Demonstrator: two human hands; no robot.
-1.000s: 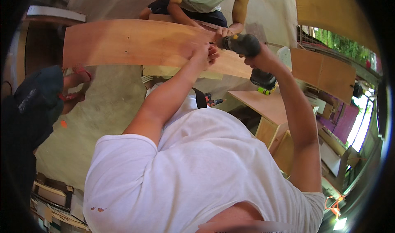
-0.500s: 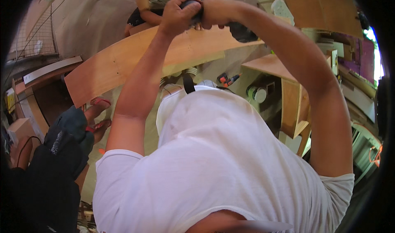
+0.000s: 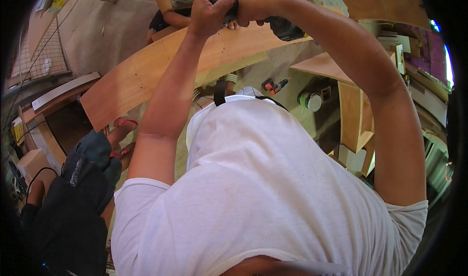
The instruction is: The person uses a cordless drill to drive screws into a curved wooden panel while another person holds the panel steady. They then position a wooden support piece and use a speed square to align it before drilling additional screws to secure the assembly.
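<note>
At the top of the view both my hands are closed around a dark cordless drill (image 3: pixel 285 29). My left hand (image 3: pixel 207 11) wraps the black rounded end of its body. My right hand (image 3: pixel 253 9) grips it just to the right, and the wide dark base sticks out under my right wrist. The drill's tip is hidden. Below and beyond my hands a long plywood board (image 3: pixel 131 78) stretches across the view, with small dark marks on its face. Behind it another person (image 3: pixel 168 8) crouches, with fingers by the board's far edge under my hands.
An orange and black drill (image 3: pixel 275 85) lies on the floor beside a round can (image 3: pixel 312 101). A wooden cabinet frame (image 3: pixel 348 105) stands to the right. Someone in dark clothes (image 3: pixel 68 203) is close on my left, near a box (image 3: pixel 36 164). Wire mesh (image 3: pixel 46 56) leans far left.
My view has shifted slightly, so the floor items appear a little lower and to the right. Both hands keep their grip on the drill.
</note>
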